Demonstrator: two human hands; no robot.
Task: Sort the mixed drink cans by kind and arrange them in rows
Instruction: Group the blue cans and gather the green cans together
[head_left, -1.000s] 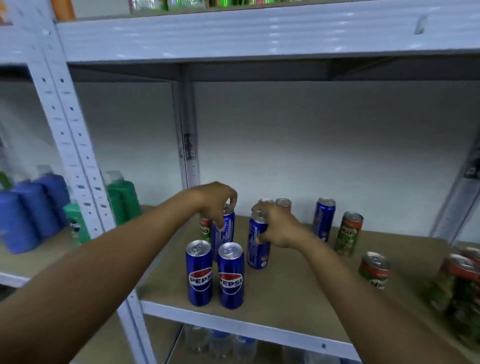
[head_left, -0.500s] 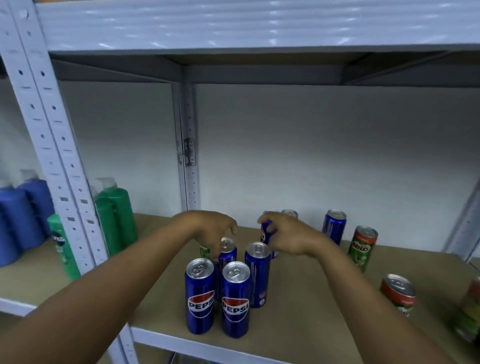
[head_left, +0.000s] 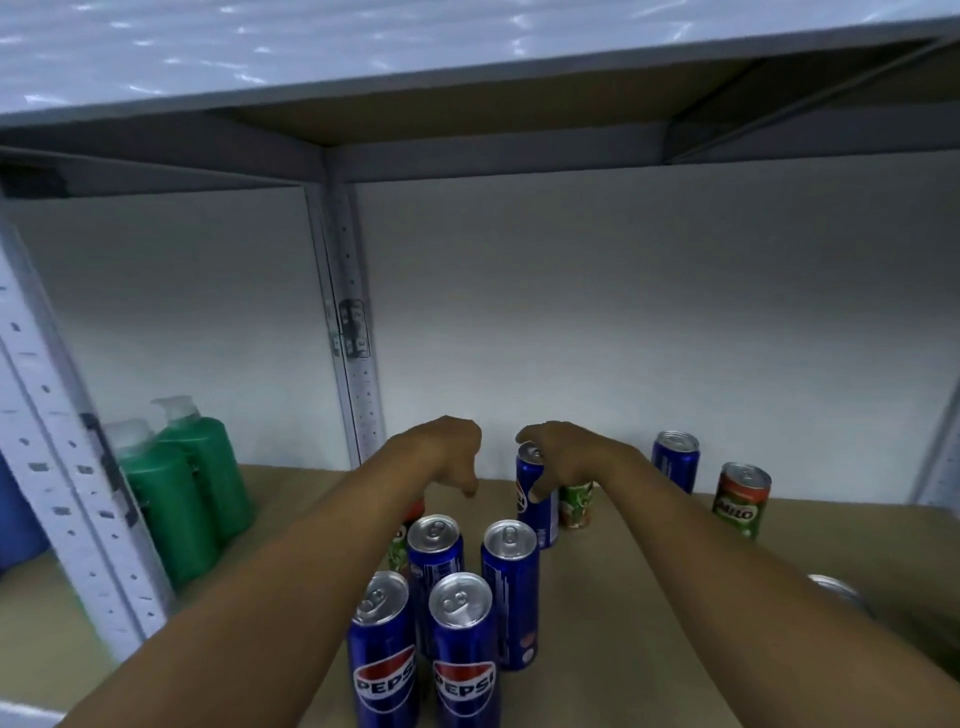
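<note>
Four blue Pepsi cans stand in two pairs near the shelf's front: front left (head_left: 384, 649), front right (head_left: 465, 649), back left (head_left: 435, 551), back right (head_left: 511, 587). My left hand (head_left: 452, 457) hovers above and behind them, fingers hanging loosely and holding nothing. My right hand (head_left: 563, 457) grips a fifth Pepsi can (head_left: 535, 512) from above, thumb on its near side. A green Milo can (head_left: 576, 504) stands right behind it. My left arm partly hides a second Milo can (head_left: 401, 545). Further right stand a Pepsi can (head_left: 675, 462) and a Milo can (head_left: 740, 499).
The cans stand on a brown shelf board (head_left: 649, 597) under a low upper shelf (head_left: 467, 130). A grey upright (head_left: 353, 338) stands at the back, another (head_left: 67, 467) at the front left. Green pump bottles (head_left: 176, 483) fill the left bay. A can top (head_left: 836, 592) shows behind my right arm.
My left hand has lifted off the back-left Pepsi can. My right hand left one Pepsi can in the back pair and now grips another further back. The view has tilted upward.
</note>
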